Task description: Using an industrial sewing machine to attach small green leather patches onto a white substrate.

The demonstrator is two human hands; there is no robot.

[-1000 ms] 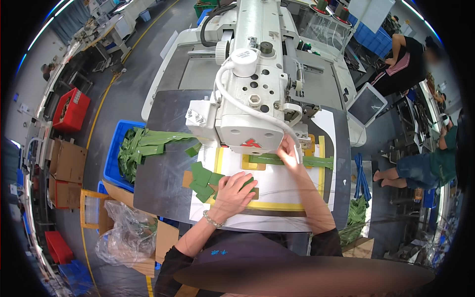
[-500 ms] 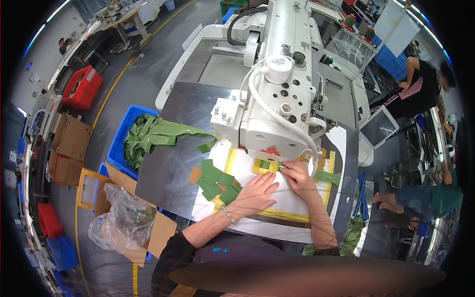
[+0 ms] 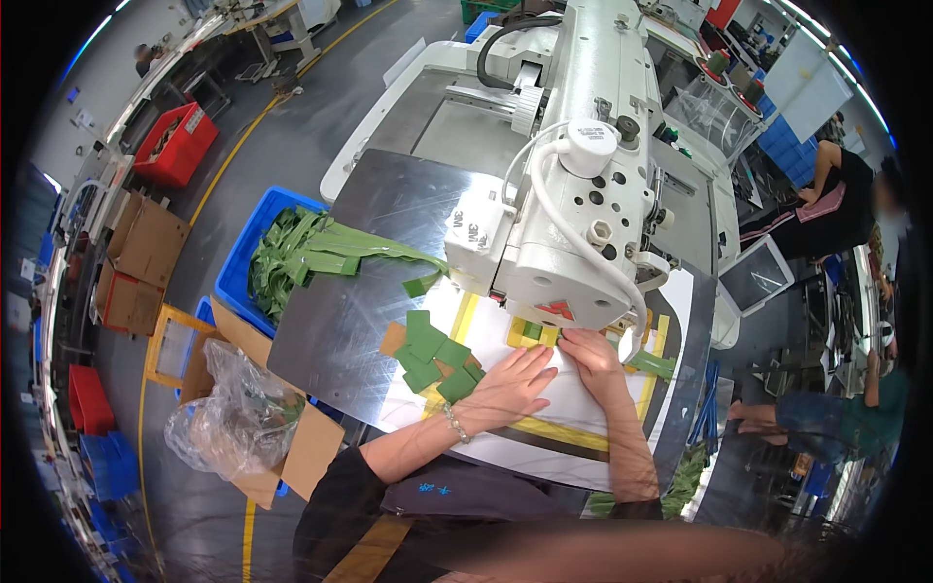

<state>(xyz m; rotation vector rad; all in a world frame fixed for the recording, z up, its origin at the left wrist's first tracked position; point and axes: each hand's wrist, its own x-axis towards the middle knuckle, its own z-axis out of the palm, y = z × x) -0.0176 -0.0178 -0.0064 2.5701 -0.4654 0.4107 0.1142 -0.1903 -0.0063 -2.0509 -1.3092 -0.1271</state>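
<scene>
Under the head of a white sewing machine (image 3: 530, 257) lies a white template sheet (image 3: 573, 400) edged with yellow tape. My left hand (image 3: 510, 387) rests flat on it, fingers stretched out and their tips at a small yellow frame (image 3: 518, 333). A green fabric piece (image 3: 533, 331) shows inside that frame. My right hand (image 3: 595, 363) is at the frame's right side, its fingers bent and pressed together; what they pinch, if anything, is hidden. Several cut green fabric pieces (image 3: 424, 340) lie in a loose pile left of my left hand.
A blue bin (image 3: 233, 282) at the left holds green strips (image 3: 301, 248) that trail onto the metal table (image 3: 321, 340). Nearer stands a cardboard box (image 3: 313, 449) with clear plastic (image 3: 228, 418). A screen (image 3: 756, 280) stands right of the machine. Other people are at the far right.
The whole view has shifted, so the machine and table sit farther right. Both hands stay at the yellow frame, with my right fingers slightly more drawn in.
</scene>
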